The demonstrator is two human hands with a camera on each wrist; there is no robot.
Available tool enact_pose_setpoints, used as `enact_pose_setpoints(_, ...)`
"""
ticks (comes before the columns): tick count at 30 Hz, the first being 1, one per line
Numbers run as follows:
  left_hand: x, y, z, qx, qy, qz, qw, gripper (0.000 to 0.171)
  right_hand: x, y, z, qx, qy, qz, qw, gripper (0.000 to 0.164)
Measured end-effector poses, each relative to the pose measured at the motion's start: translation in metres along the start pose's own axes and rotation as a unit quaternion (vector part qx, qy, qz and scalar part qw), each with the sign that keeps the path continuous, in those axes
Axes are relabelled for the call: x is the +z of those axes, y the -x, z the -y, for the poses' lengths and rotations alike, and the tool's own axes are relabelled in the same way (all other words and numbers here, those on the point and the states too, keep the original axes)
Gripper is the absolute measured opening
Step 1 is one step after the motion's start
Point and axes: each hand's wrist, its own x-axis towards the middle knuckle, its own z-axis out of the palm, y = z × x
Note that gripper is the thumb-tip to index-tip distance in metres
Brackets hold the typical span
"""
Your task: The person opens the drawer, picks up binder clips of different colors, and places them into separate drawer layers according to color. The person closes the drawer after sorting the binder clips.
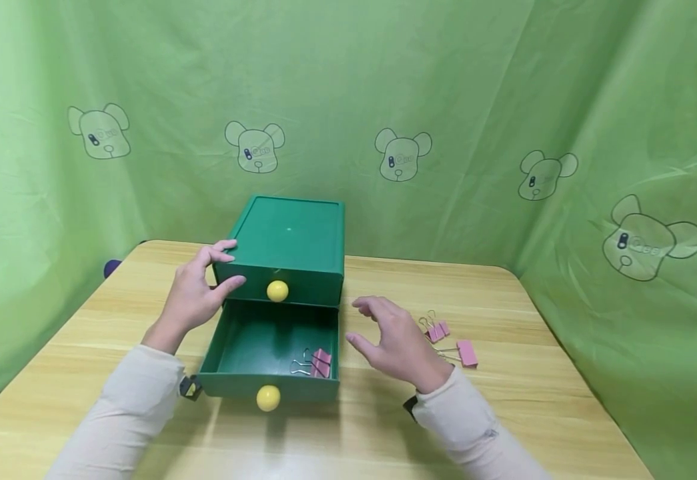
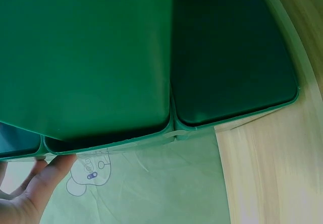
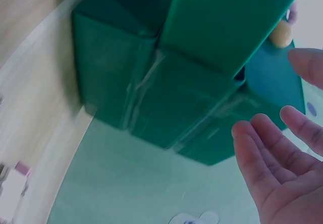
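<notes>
A green drawer cabinet [image 1: 291, 233] stands on the table, with a yellow knob [image 1: 277, 291] on its upper front. Below that, a drawer [image 1: 219, 385] is pulled out, and a pink binder clip [image 1: 321, 363] lies in its front right corner. My left hand [image 1: 195, 293] is at the cabinet's left side, fingertips at the top edge and thumb extended in front of the upper drawer. In the left wrist view, a finger [image 2: 53, 176] meets the cabinet wall. Right of the pulled-out drawer, my right hand [image 1: 399, 343] hovers with fingers loosely bent and nothing between them.
Two pink binder clips lie on the table to the right: a smaller-looking one [image 1: 438, 331] behind and another [image 1: 467, 353] nearer, partly behind the right hand. A green curtain [image 1: 330, 80] with bear outlines surrounds the wooden table [image 1: 534, 413]. The lower yellow knob [image 1: 268, 398] juts forward.
</notes>
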Motion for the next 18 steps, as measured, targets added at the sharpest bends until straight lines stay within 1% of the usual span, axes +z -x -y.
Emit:
enact_pose_setpoints(7,0.000,0.000,0.000,0.000,-0.001,-0.002,1.0000,0.033,-0.008,0.008,-0.018,0.049,0.001,-0.007,0.999,0.045)
enact_pose_setpoints(12,0.001,0.000,0.000,-0.003,0.000,-0.001,1.0000,0.033,-0.013,0.014,-0.032,0.090,0.020,0.000,0.996,0.046)
enact_pose_setpoints(15,0.000,0.000,-0.001,-0.005,0.002,0.000,1.0000,0.033,-0.016,0.019,-0.041,0.108,0.022,-0.001,0.994,0.045)
enact_pose_setpoints(18,0.000,0.000,0.000,-0.006,0.002,-0.001,1.0000,0.033,-0.018,0.023,-0.052,0.117,0.030,-0.010,0.993,0.044)
